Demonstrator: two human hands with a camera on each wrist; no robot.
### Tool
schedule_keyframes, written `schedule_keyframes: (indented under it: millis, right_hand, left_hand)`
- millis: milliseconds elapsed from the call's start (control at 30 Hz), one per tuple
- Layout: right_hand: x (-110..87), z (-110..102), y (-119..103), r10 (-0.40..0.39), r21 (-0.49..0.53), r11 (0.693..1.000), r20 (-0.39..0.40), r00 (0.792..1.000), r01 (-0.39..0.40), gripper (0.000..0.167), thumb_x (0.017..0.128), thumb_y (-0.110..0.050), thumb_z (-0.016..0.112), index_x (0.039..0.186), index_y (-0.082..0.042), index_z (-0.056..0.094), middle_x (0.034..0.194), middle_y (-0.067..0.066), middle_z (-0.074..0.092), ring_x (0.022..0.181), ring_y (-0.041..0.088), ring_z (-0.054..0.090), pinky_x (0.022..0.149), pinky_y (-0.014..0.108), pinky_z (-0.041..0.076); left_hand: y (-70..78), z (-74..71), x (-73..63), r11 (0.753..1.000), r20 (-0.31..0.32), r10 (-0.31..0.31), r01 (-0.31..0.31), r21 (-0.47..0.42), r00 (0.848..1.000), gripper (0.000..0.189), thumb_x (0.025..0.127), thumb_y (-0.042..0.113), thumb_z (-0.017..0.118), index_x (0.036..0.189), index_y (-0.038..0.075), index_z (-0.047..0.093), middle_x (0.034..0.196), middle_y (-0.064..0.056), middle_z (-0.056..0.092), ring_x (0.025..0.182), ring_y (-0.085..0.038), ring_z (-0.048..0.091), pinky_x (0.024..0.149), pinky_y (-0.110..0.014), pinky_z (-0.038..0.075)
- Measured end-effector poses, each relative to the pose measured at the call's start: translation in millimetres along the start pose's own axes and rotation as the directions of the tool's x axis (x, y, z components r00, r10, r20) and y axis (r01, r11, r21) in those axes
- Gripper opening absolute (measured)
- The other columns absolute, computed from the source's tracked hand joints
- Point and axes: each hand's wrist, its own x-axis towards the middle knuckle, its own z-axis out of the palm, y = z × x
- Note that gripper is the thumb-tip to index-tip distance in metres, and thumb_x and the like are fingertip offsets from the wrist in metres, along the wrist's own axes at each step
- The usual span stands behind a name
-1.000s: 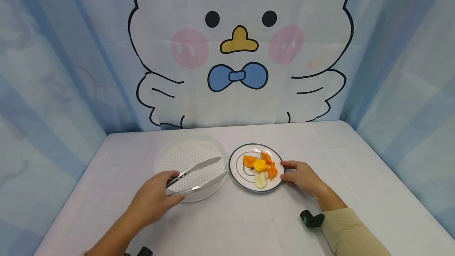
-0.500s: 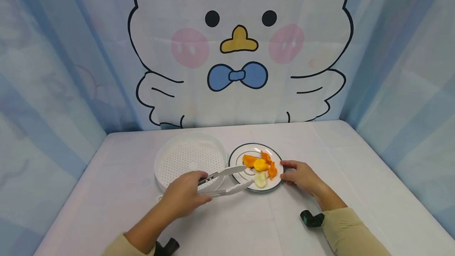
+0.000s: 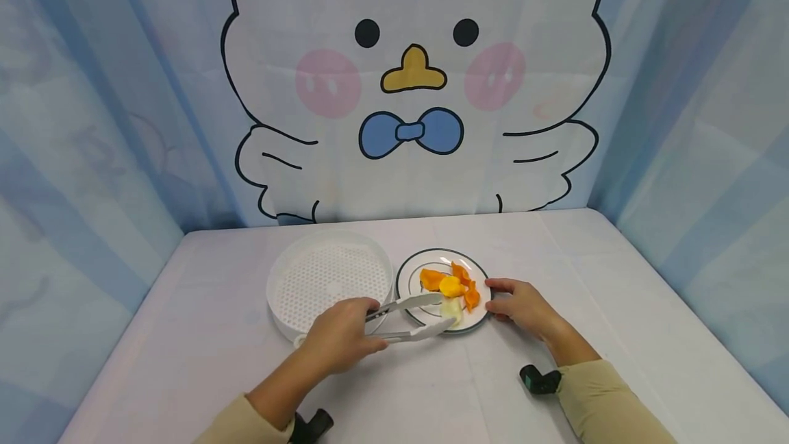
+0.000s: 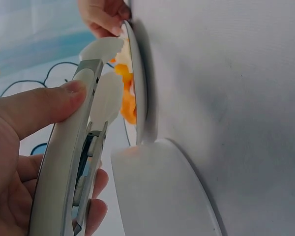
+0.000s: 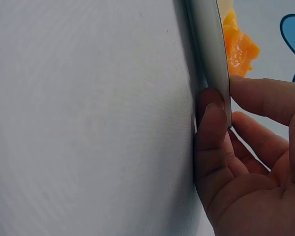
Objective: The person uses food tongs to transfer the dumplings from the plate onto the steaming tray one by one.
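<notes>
My left hand (image 3: 339,336) grips a pair of tongs (image 4: 64,157), thumb on one arm and fingers round the other. The tongs' white tips are spread, one on either side of a pale yellow piece (image 3: 452,308) at the plate's near side. Several orange and yellow pieces (image 3: 431,279) lie behind it on the white, dark-rimmed plate (image 3: 409,283). At the plate's right edge, my right hand (image 3: 524,308) pinches the rim; the right wrist view shows fingers both above and below the rim (image 5: 214,54).
A round white tray (image 3: 327,269) with a perforated base stands left of the plate, partly behind my left hand. Both sit on a white-covered table (image 3: 493,389). Behind hangs a printed curtain (image 3: 413,177) with a cartoon bird.
My left hand has carried the tongs to the right, from over the perforated tray to the pale piece on the plate. The right hand has stayed at the rim.
</notes>
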Motion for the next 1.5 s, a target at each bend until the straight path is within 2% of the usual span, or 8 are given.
schedule_keyframes:
  millis: [200,533,700,900,1067,1167,1333,1500]
  right_hand:
    - [0.2,1,0,0.009,-0.009,1.0,-0.006,1.0,-0.009,0.058,0.09,-0.011,0.071,0.142,0.002,0.051,0.142,0.025,0.048,0.088,0.021,0.058,0.079,0.029,0.055]
    - [-0.3,1,-1,0.007,-0.001,1.0,-0.001,1.0,-0.007,0.058,0.09,-0.012,0.071,0.143,0.002,0.05,0.144,0.025,0.047,0.088,0.022,0.058,0.082,0.03,0.055]
    - [-0.2,2,-1,0.001,0.006,1.0,-0.003,1.0,-0.001,0.057,0.09,-0.01,0.07,0.143,0.003,0.05,0.144,0.026,0.047,0.089,0.022,0.059,0.082,0.031,0.055]
    - [-0.3,2,0,-0.006,0.006,1.0,0.0,1.0,0.006,0.058,0.09,-0.01,0.071,0.143,0.003,0.05,0.144,0.027,0.046,0.089,0.022,0.059,0.082,0.03,0.055]
    - [-0.5,1,0,-0.004,0.007,1.0,-0.002,1.0,0.004,0.057,0.091,-0.011,0.07,0.143,0.002,0.05,0.143,0.026,0.048,0.086,0.022,0.058,0.08,0.03,0.054]
    - [-0.1,1,0,-0.006,0.005,1.0,-0.001,1.0,0.006,0.058,0.091,-0.011,0.071,0.143,0.002,0.05,0.143,0.026,0.047,0.086,0.022,0.058,0.08,0.03,0.055]
    - [-0.2,1,0,-0.007,0.009,1.0,-0.003,1.0,0.007,0.058,0.091,-0.01,0.071,0.143,0.003,0.05,0.145,0.027,0.046,0.088,0.022,0.059,0.081,0.03,0.055]
    - [-0.8,2,-1,0.004,0.021,1.0,-0.006,1.0,-0.004,0.056,0.091,-0.009,0.07,0.143,0.002,0.051,0.144,0.026,0.047,0.089,0.022,0.059,0.08,0.029,0.055]
  left_hand:
    - [6.7,5.1,3.5,1.0,0.012,0.017,-0.017,0.003,1.0,0.057,0.076,0.03,0.089,0.122,0.006,0.068,0.106,-0.003,0.068,0.081,-0.016,0.054,0.072,-0.036,0.05]
    - [14.5,10.7,6.2,0.999,0.015,0.037,-0.037,0.009,0.999,0.058,0.076,0.03,0.088,0.124,0.006,0.067,0.109,-0.005,0.068,0.083,-0.016,0.055,0.072,-0.036,0.051]
    - [16.4,10.6,6.9,0.999,0.014,0.038,-0.039,0.03,0.999,0.057,0.076,0.029,0.088,0.124,0.006,0.067,0.107,-0.005,0.069,0.081,-0.016,0.054,0.07,-0.034,0.05]
    - [14.6,3.4,1.4,0.998,-0.011,0.027,-0.026,0.056,1.0,0.056,0.076,0.028,0.089,0.123,0.005,0.068,0.105,-0.005,0.069,0.079,-0.016,0.053,0.067,-0.033,0.049]
    - [11.4,-1.6,-2.3,0.994,-0.05,0.036,-0.031,0.103,0.998,0.057,0.076,0.029,0.088,0.123,0.004,0.068,0.11,-0.007,0.069,0.087,-0.017,0.059,0.073,-0.036,0.052]
    - [11.6,-2.8,-3.9,0.995,-0.06,0.033,-0.027,0.099,0.998,0.057,0.075,0.029,0.089,0.122,0.004,0.068,0.111,-0.008,0.069,0.09,-0.018,0.061,0.076,-0.039,0.053]
    - [17.5,0.8,-3.2,0.998,-0.038,0.032,-0.03,0.061,0.999,0.056,0.075,0.028,0.089,0.122,0.005,0.068,0.111,-0.007,0.069,0.09,-0.018,0.06,0.075,-0.038,0.053]
    - [21.7,8.0,-0.1,0.996,-0.047,0.042,-0.038,0.084,0.998,0.057,0.076,0.03,0.089,0.122,0.004,0.068,0.111,-0.007,0.069,0.091,-0.019,0.061,0.074,-0.036,0.054]
